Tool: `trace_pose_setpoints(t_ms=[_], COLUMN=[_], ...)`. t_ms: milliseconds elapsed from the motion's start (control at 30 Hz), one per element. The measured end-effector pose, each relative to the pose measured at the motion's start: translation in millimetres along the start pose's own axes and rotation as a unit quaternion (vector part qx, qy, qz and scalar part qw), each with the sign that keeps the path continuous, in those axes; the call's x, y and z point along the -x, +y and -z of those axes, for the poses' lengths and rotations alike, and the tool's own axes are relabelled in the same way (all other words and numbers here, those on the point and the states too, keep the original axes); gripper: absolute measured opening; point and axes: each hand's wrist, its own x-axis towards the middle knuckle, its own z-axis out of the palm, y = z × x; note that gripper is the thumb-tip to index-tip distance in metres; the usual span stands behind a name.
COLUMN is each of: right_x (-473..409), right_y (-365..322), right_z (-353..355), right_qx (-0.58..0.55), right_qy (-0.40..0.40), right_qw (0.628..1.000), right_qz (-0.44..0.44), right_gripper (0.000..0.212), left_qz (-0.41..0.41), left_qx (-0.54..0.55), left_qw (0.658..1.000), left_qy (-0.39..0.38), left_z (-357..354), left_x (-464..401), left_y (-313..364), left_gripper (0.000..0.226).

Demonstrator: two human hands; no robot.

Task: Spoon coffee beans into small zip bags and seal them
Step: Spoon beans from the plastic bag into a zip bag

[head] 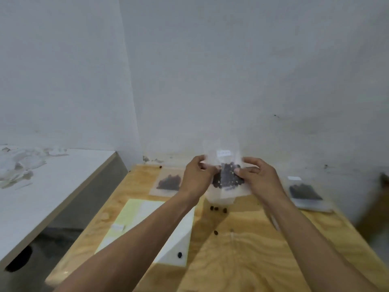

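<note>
I hold a small clear zip bag (226, 163) upright above the far part of the wooden table (252, 249). Dark coffee beans (228, 175) fill its lower half. My left hand (196, 175) pinches its left side and my right hand (259, 175) pinches its right side, both near the bean level. The bag's top reaches up against the wall and its zip state is too blurred to tell. A filled bag (168, 182) lies flat to the left behind my left hand. Another filled bag (305, 193) lies to the right. No spoon is visible.
Empty flat bags (139, 218) and a pale yellow sheet (126, 216) lie under my left forearm. Loose beans (216, 208) are scattered mid-table, one (179, 255) on a white bag. A white bench (52, 186) with crumpled white material (19, 163) stands left. The wall closes the far edge.
</note>
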Motion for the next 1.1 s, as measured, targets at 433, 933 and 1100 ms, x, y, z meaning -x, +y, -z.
trace_pose_setpoints(t_ms=[433, 933, 1100], right_x=[-35.2, -59.3, -49.3], right_y=[36.4, 82.4, 72.5], right_z=[171.8, 189.9, 188.9], right_qx=[0.209, 0.350, 0.359], right_qy=[0.171, 0.145, 0.156], right_qw=[0.962, 0.917, 0.913], right_qz=[-0.049, -0.127, -0.119], right_gripper=[0.047, 0.043, 0.052], left_qz=[0.045, 0.113, 0.092], left_qx=[-0.132, -0.170, -0.134], left_qw=[0.978, 0.960, 0.969], left_qy=[-0.157, -0.194, -0.185], left_z=[-189.1, -228.1, -224.0], left_x=[-29.4, -59.0, -53.1], left_y=[16.2, -22.5, -21.0], left_gripper=[0.061, 0.029, 0.077])
